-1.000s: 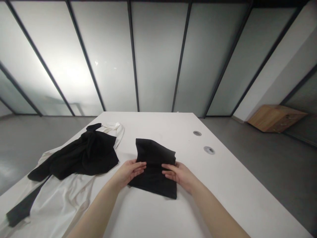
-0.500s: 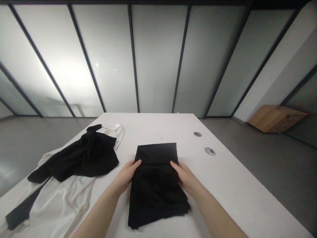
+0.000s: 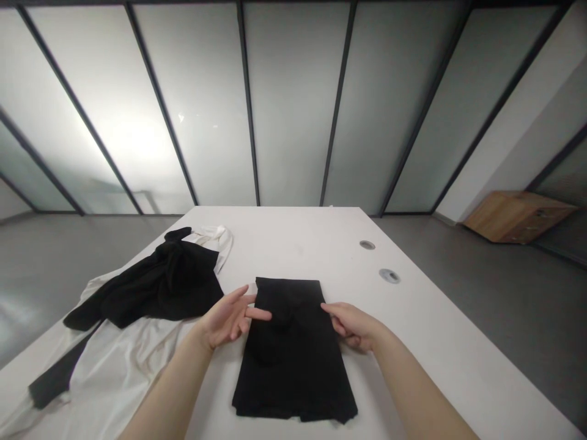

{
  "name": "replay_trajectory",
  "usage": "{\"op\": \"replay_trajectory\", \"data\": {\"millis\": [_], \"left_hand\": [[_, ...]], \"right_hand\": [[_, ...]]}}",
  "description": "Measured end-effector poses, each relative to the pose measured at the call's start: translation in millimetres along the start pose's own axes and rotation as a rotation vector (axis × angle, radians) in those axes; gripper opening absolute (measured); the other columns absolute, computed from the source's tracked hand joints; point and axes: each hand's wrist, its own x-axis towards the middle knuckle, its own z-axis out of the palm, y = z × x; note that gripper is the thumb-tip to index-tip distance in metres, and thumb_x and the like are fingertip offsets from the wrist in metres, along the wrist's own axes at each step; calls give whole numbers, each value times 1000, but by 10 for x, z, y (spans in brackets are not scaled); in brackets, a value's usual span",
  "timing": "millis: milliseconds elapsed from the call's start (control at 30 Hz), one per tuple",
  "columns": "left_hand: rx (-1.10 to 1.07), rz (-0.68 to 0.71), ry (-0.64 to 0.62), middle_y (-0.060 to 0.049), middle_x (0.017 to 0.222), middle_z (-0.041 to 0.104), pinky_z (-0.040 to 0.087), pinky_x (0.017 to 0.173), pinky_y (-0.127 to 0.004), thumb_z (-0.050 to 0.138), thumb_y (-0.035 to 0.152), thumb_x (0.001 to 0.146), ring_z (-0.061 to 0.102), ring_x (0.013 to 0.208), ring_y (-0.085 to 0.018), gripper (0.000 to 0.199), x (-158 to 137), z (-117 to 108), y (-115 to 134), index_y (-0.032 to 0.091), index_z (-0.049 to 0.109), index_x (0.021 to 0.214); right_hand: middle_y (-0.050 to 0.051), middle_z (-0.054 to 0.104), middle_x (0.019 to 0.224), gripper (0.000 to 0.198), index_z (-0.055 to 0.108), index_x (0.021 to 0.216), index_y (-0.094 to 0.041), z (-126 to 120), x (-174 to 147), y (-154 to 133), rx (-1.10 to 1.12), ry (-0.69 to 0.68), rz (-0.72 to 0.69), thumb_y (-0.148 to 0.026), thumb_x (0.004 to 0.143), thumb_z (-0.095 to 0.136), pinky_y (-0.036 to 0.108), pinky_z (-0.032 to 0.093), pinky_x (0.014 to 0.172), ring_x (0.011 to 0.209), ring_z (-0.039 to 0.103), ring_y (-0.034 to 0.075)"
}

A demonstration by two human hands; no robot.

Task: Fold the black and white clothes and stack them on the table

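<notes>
Left fingers (image 3: 260,315) have spread open | right fingers (image 3: 342,311) at black cloth (image 3: 296,366), grip unclear | white table (image 3: 440,348) | frosted panels (image 3: 293,104)

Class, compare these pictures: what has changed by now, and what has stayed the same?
The folded black cloth has come nearer the person and lies flatter on the table. The left hand has loosened its grip and opened out, one finger over the cloth's left edge. The right hand has curled, pointing at the right edge. The black garment and white garment stayed put.
</notes>
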Motion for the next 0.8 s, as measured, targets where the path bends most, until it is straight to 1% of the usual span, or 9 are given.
{"op": "replay_trajectory", "data": {"millis": [67,167,267,400,500,567,633,733,800], "left_hand": [[-128,-32,-20,-29,131,69,57,43,-24,54,48,103,78,69,-24,61,124,30,-59,11,42,150],[-200,-1,64,-30,139,63,67,67,-38,58,42,101,78,100,-37,74,333,34,-184,16,24,160],[-223,63,136,-30,148,57,62,88,-52,62,40,99,71,119,-42,78,435,12,-261,23,18,162],[-247,97,165,-28,153,52,56,98,-56,63,41,98,67,126,-41,76,430,23,-275,27,21,159],[-239,116,193,-27,154,51,54,99,-56,61,43,99,67,126,-39,74,438,68,-291,29,21,159],[-222,143,226,-24,154,54,54,100,-54,60,40,100,69,124,-36,68,462,103,-314,29,25,158],[-194,198,236,-21,148,61,54,102,-48,59,36,100,69,123,-32,54,483,132,-339,24,41,150],[-162,389,247,-17,122,76,55,101,-38,58,36,101,74,113,-28,31,480,139,-360,15,68,121],[-110,437,248,-14,98,80,59,90,-38,57,47,101,77,95,-29,36,457,119,-360,14,74,96]], "right_hand": [[2,62,55,49,61,74,-14,-54,6,-10,97,-68,57,-49,106,47,13,18,25,29,39,4],[17,79,102,52,68,107,-9,-108,-19,-50,322,-281,72,-50,110,36,17,47,37,57,73,14],[21,75,124,57,59,133,-9,-121,-59,-97,516,-467,-5,-50,112,25,23,61,57,77,79,19],[27,72,125,70,48,144,2,-45,-46,-124,659,-582,10,-54,111,22,35,63,86,105,77,27],[30,68,132,72,47,144,3,82,27,-98,683,-480,59,-56,110,22,46,61,94,115,74,34],[25,70,132,58,51,141,-5,173,82,-64,693,-332,35,-50,111,31,47,60,96,113,75,32],[16,75,127,40,58,134,-16,244,122,-30,714,-206,-48,-43,110,40,45,58,98,111,76,28],[11,81,106,41,68,112,-19,288,143,9,737,-145,-225,-49,109,40,42,57,97,101,78,25],[10,80,83,56,72,92,-18,280,148,26,713,-123,-292,-58,108,36,40,59,89,81,78,25]]}}
